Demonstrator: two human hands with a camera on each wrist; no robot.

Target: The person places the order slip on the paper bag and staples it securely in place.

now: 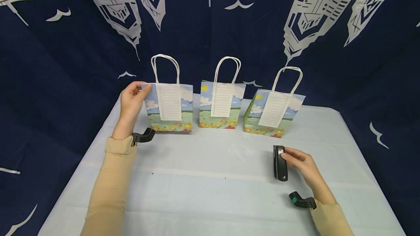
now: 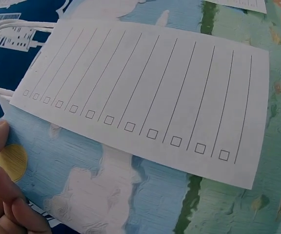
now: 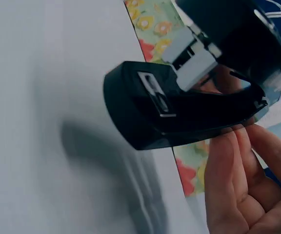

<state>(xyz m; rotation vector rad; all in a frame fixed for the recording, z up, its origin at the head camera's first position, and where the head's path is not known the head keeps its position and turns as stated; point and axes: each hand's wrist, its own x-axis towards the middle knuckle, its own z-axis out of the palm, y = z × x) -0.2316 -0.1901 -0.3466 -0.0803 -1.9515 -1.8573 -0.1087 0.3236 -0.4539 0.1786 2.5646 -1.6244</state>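
Note:
My left hand (image 1: pixel 129 105) pinches the upper left corner of the left paper gift bag (image 1: pixel 187 105), thumb on its front. The bag stands upright, printed with sky, meadow and flowers. A white lined checklist sheet (image 2: pixel 145 97) with small boxes lies against its front in the left wrist view. Low at the front right, my right hand (image 1: pixel 306 167) holds a black stapler (image 1: pixel 280 165), held above the table. Its jaws stand apart in the right wrist view, with the metal staple slot (image 3: pixel 157 92) showing.
A middle gift bag (image 1: pixel 205 108) and a right gift bag (image 1: pixel 254 114), set at an angle, stand in the same row, each with a checklist sheet on its front. A pale cloth covers the table (image 1: pixel 203 192). Behind hangs a navy patterned curtain (image 1: pixel 203 35).

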